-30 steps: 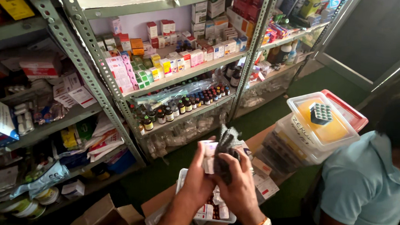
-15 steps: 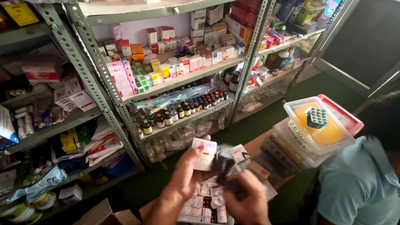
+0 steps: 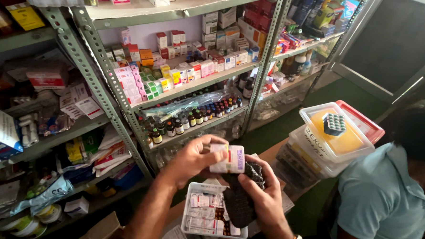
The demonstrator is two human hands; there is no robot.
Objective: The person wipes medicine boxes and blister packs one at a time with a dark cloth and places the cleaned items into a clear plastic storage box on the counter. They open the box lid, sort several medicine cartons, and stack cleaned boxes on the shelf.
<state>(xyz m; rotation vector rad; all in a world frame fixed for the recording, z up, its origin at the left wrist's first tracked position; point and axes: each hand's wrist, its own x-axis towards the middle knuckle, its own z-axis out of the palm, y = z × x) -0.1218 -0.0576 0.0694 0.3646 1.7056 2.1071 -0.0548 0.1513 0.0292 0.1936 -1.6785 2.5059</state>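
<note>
Left hand: your left hand [image 3: 191, 160] has its fingers [image 3: 215, 155] pinched on the end of a small white box [image 3: 227, 159], held level above the tray.
Right hand: your right hand [image 3: 264, 198] is clenched around a dark blister strip bundle [image 3: 240, 202], thumb pressed on its face.
Box position: in the air between both hands, touching the bundle's top edge.
Below: a white tray [image 3: 187, 218] of flat packets sits just under your hands on the desk.
Grip advice: hold the box by its short ends so its face stays readable.
Care: keep the bundle squeezed flat; loose strips could slide into the tray.
Nearby: another person in a light blue shirt [image 3: 385, 203] sits to the right; stacked clear tubs [image 3: 317, 138] stand beside them.
</note>
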